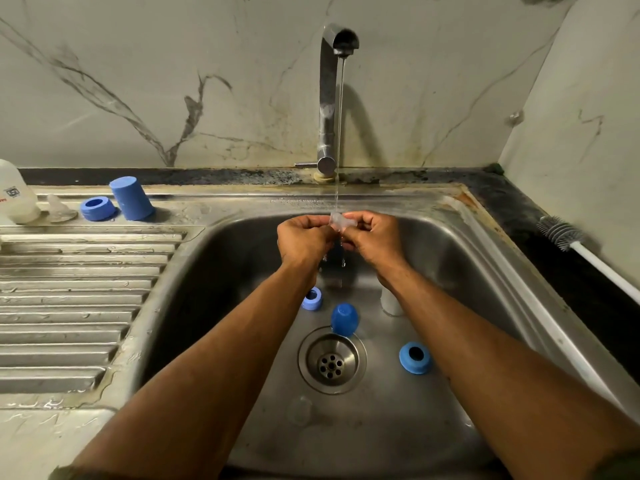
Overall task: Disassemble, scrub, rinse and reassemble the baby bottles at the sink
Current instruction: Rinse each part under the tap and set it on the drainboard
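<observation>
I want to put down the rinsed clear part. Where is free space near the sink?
The ribbed drainboard in front of the blue cap and blue ring is bare. The back ledge there is crowded. In the basin, parts lie around the drain; the left basin floor is free.
</observation>
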